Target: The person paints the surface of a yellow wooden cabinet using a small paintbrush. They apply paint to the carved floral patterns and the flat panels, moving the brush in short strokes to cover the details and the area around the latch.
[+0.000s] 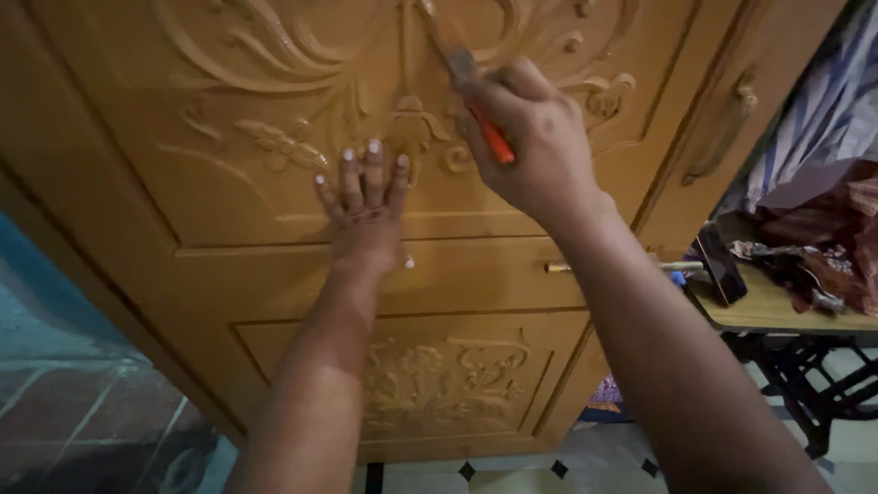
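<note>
A small paintbrush (476,101) with an orange handle and a dull metal collar sits in the right hand (530,142), which is clenched around the handle so that only a short stretch of orange shows below the fingers; the bristle end points up and to the left and meets the carved wood, though the bristles themselves are too blurred to make out. The brush is high on the upper panel of a wooden door (229,183), close to the middle of the carving. That door is a warm yellow-brown with a smooth, slightly glossy skin, and its upper panel carries raised scrolls, leaves and a flower-like shape, all rounded in relief. The left hand (366,206) lies flat and released on the same panel, fingers spread and pointing up, just left of and below the brush, with pale specks on the fingertips. Under it runs a plain cross rail with a slim metal handle (622,266), and below that a smaller panel (448,384) carved with flowers. To the right, a wooden tabletop (777,311) on a dark metal frame holds a heap of reddish patterned cloth (823,238) and a dark flat object, beside striped fabric (823,110). The floor (512,471) is pale tile with small dark diamonds.
</note>
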